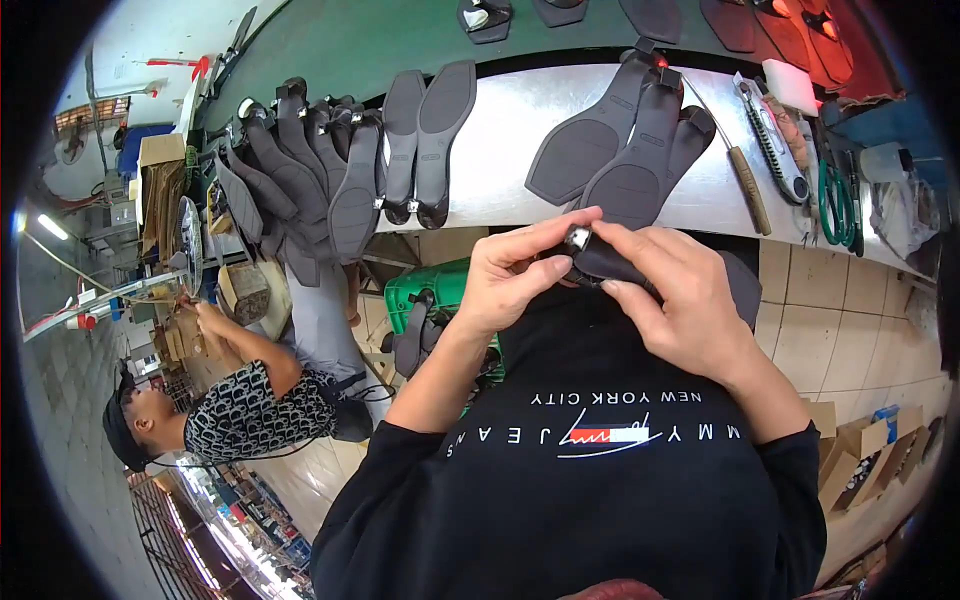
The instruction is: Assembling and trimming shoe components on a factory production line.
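Observation:
My left hand [510, 272] and my right hand [685, 295] meet close in front of my chest. Between them is a black shoe [612, 263], its far side partly covered by my fingers. A shiny silvery-white piece [577, 239] shows at one end of it, where the left thumb and forefinger pinch. The right fingers and thumb grip the shoe's body from the other side. Just beyond my hands, black shoes [640, 150] lie sole up in an overlapping pile on the metal worktop [510, 150].
More sole-up shoes [300, 160] crowd the worktop's left. At right lie a wooden-handled tool [745, 185], a utility knife [770, 140] and green-handled scissors [838, 205]. A green belt [360, 40] carries shoes behind. Below stands a green crate [455, 285]; a co-worker [260, 400] is at left.

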Demonstrator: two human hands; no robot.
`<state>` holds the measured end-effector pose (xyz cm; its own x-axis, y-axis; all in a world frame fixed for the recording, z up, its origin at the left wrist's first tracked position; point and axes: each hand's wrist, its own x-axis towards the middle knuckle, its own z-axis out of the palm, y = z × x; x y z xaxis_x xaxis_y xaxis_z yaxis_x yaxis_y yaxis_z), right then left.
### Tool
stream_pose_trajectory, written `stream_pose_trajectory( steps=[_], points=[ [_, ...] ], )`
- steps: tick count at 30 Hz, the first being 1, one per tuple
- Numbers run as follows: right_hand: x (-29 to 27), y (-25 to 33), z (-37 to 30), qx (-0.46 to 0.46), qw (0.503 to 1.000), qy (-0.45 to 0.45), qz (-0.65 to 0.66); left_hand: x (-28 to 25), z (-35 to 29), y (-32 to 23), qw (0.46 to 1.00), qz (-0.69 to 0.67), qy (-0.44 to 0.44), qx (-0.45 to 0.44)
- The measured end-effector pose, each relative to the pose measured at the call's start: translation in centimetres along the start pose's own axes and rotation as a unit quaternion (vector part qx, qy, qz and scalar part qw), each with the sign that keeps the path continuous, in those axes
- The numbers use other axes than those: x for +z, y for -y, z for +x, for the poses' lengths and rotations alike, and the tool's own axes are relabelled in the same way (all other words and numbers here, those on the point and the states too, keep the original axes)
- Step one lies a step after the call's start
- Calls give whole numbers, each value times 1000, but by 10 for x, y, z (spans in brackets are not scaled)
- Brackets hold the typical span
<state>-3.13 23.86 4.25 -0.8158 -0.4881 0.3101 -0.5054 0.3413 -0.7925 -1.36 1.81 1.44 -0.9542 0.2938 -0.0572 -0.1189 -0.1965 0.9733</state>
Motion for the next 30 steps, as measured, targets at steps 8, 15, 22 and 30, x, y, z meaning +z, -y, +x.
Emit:
stream_pose_trajectory(
  steps=[8,15,22,30],
  points=[
    [4,-7,-2,103,988,19,110,10,-1,1,990,-73,-71,-93],
    [-9,-12,8,-13,996,89,20,15,2,-14,982,-64,-93,-149],
    [2,-11,0,19,997,73,12,16,4,-12,980,-29,-112,-162],
    [16,-15,-10,-75,994,-65,-55,9,8,-19,970,-81,-95,-211]
  ],
)
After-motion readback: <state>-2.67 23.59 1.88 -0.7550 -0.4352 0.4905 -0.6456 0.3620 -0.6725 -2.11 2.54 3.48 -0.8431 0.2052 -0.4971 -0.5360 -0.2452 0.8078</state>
